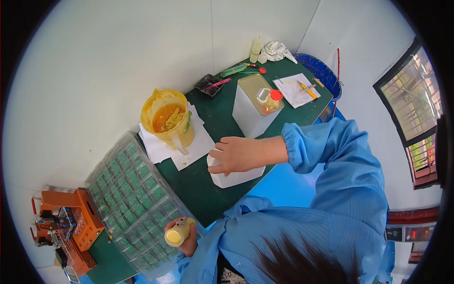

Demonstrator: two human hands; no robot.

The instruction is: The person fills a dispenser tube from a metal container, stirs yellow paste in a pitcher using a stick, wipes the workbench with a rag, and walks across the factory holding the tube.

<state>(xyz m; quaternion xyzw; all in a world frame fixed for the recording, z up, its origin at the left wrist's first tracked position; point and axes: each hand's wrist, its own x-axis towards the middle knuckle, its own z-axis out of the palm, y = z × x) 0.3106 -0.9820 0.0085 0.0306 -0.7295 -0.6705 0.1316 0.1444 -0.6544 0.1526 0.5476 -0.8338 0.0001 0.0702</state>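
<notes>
A pale yellow bottle [178,235] is tilted in my left hand [190,242], its round end facing up toward me and the fingers wrapped round it. My right hand [239,156] reaches across the table, palm down, with curled fingers over the top of a white container [239,177]. Most of that container's top lies hidden under the hand. To the left of it stands a yellow-stained pitcher [179,135] with orange-yellow material inside, on sheets of white paper [203,137]. A tall metal can [250,109] is just beyond my right hand.
Clear compartment trays of green pieces [127,189] lie at left, beside an orange machine [85,220]. A red-lidded jar [274,98] sits on the can. Farther back are a black tray [212,87], a paper pad [293,90], a crumpled cloth [276,49] and a blue bin [321,71].
</notes>
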